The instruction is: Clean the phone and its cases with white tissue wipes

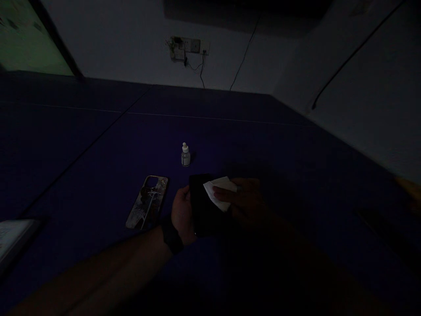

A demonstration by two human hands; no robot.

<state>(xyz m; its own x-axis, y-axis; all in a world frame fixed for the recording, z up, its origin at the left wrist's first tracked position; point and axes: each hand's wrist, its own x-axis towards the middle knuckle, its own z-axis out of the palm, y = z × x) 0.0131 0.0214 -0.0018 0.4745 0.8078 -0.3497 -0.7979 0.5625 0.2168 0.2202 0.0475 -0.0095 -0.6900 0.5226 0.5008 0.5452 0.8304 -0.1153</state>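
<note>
My left hand (183,215), with a dark watch on the wrist, grips the left edge of a dark phone (205,215). Pressed against the upper part of the phone's face is a white wipe (219,193), with my right hand (246,199) lying over it and its fingers on the cloth. Much of the right hand is lost in shadow. A patterned phone case (149,202) lies flat just left of my left hand. Beyond the phone stands a small dropper bottle (186,157) with a white cap, upright.
The room is dim, and a dark blue surface (108,149) spreads around the hands. At the left edge sits a pale flat object (15,237). Wall sockets (190,46) with hanging cables are at the back. A long dark object (378,224) is faintly visible at right.
</note>
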